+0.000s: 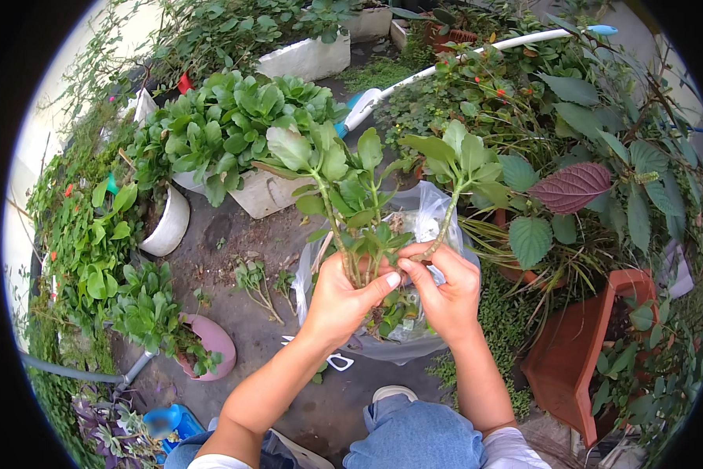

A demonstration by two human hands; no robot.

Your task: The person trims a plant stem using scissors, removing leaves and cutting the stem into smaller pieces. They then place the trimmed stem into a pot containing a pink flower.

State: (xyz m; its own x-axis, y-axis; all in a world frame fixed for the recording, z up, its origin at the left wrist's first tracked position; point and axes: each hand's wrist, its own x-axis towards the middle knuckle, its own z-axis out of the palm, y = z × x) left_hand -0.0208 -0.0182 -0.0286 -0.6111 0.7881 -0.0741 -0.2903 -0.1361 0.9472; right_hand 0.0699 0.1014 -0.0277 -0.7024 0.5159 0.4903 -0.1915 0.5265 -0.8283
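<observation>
My left hand [348, 296] grips a bundle of green succulent stems [335, 225] near their base, leaves pointing away from me. In my right hand [445, 281], thumb and fingers pinch the lower end of a thick stem [442, 231] with a leafy top that leans right. Both hands meet over a clear plastic bag [430, 352] holding plant scraps. Where the stems join is partly hidden by my fingers. White-handled scissors [341, 362] lie on the ground beneath my left forearm. Left of the bag rest several loose cuttings [260, 290].
A white foam planter [269, 190] with dense succulents stands ahead. On the left are a white pot [172, 225] and a pink pot [219, 349]. A long-handled brush [410, 79] extends toward the upper right. A terracotta-coloured planter [568, 357] sits tilted on the right, below overhanging foliage.
</observation>
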